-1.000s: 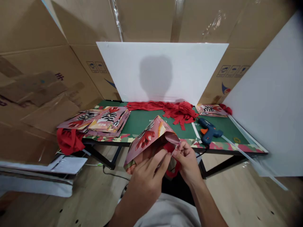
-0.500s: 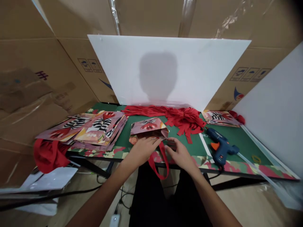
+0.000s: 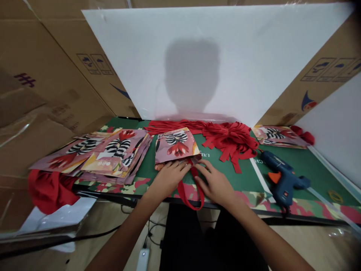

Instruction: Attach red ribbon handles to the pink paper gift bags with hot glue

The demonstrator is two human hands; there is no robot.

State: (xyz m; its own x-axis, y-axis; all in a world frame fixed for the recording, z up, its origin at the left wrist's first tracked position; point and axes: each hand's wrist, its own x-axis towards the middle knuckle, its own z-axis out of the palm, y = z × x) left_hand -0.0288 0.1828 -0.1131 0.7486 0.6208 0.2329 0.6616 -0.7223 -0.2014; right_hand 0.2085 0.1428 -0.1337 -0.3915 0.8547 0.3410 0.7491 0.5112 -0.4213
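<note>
A small paper bag (image 3: 176,145) with a pink, zebra-striped and red flower print lies flat on the green table, its mouth towards me. From that mouth a red ribbon handle (image 3: 183,194) loops down over the table's front edge. My left hand (image 3: 170,177) is on the mouth edge, its fingertips partly hidden at the bag and ribbon. My right hand (image 3: 213,182) touches the bag's right corner with its fingers, while its thumb stands apart beside the ribbon.
Stacked printed bags (image 3: 115,154) lie left, with red ribbon handles (image 3: 52,190) hanging off the edge. A bundle of red ribbons (image 3: 231,139) lies behind. At right are a blue glue gun (image 3: 282,177) with a glue stick, a yellow ring (image 3: 335,196) and another bag (image 3: 276,135).
The bag's front panel, raised and gaping before, now lies flatter. My right hand has come closer to the ribbon and bag mouth. The camera view has tilted down and come nearer.
</note>
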